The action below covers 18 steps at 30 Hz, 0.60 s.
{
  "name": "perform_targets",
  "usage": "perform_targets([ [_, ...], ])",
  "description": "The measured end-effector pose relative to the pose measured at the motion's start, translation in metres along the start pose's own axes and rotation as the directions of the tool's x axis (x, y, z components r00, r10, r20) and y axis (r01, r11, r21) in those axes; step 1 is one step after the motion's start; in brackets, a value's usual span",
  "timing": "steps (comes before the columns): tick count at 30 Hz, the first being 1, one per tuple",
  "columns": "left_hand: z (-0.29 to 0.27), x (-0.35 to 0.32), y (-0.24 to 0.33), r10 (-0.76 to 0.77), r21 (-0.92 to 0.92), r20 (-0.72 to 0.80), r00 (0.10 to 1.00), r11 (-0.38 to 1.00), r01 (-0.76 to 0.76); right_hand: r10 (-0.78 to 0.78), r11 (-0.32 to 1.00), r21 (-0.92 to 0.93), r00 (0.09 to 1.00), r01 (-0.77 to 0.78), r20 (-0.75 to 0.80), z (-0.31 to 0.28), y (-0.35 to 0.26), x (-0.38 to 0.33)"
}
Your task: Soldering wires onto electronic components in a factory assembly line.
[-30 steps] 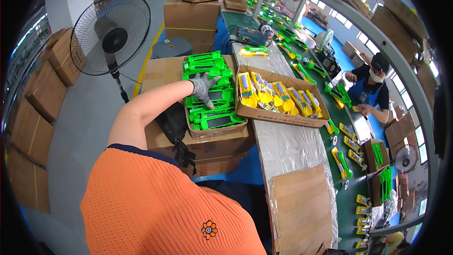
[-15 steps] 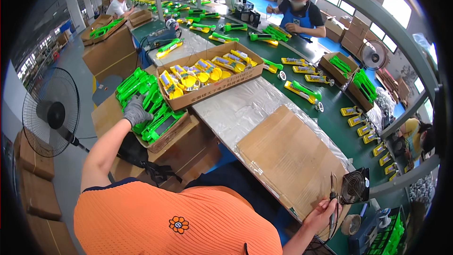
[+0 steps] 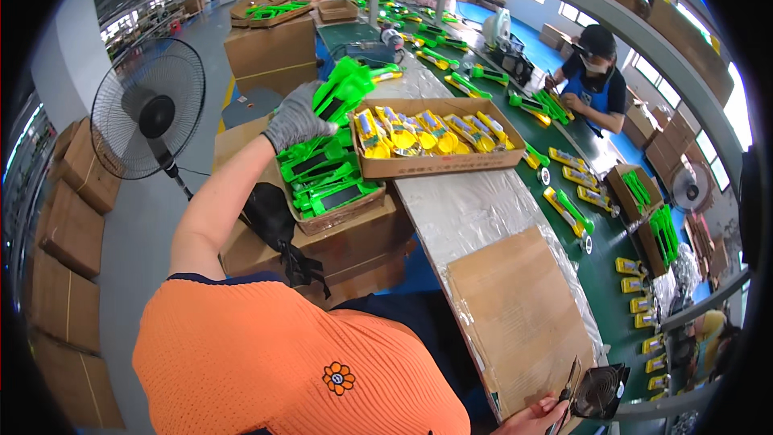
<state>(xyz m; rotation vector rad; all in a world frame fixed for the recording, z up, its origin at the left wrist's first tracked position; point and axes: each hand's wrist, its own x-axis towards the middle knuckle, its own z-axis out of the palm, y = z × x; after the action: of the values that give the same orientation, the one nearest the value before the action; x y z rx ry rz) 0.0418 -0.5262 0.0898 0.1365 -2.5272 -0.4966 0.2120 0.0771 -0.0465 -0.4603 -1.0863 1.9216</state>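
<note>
So half a second ago the left hand, in a grey knit glove (image 3: pixel 296 117), was down among the parts in the box. Now it's up with a bunch of bright green plastic frames (image 3: pixel 345 84), fingers clamped on them, above the far edge of the shallow brown cardboard box (image 3: pixel 342 213). I'd say that means this handful is picked but not set down anywhere. Plenty more green frames with dark panels (image 3: pixel 324 181) fill that box, which sits on a bigger carton off the tabletop's left edge.

The bare right hand (image 3: pixel 539 417) hasn't let go of its slim dark-handled tool (image 3: pixel 568 391), looks like a soldering iron, fingers closed round it by the tabletop's near end. A small square black fan (image 3: pixel 600 393) is just beside it.

Surface: silvery film (image 3: pixel 451 205) covers the tabletop, a flat brown cardboard sheet (image 3: pixel 523 314) lies at the near end, and an open carton of yellow plastic pieces (image 3: pixel 441 163) straddles the left edge. A green belt (image 3: pixel 600 274) runs along the right edge.

Room: big black pedestal fan (image 3: pixel 155 117) on the left, stacked brown cartons (image 3: pixel 68 225) behind it, co-worker in a blue apron (image 3: pixel 592 84) across the belt.
</note>
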Motion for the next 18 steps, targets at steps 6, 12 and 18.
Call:
perform_targets([
  [6, 0.091, 0.015, 0.191, 0.707, -0.517, 0.258, 0.658, 0.676, -0.524, -0.060, 0.994, 0.096, 0.998, 0.059, 0.005, -0.026, 0.011, 0.013],
  [12, 0.223, -0.023, 0.395, 0.869, -0.593, 0.474, 0.139, 0.432, -0.679, -0.067, 0.996, 0.057, 0.998, 0.067, 0.000, -0.018, -0.004, 0.007],
  [18, 0.295, -0.004, 0.457, 0.696, -0.637, 0.692, -0.192, 0.464, -0.616, -0.129, 0.988, -0.095, 0.990, 0.123, -0.062, -0.028, -0.019, 0.017],
])
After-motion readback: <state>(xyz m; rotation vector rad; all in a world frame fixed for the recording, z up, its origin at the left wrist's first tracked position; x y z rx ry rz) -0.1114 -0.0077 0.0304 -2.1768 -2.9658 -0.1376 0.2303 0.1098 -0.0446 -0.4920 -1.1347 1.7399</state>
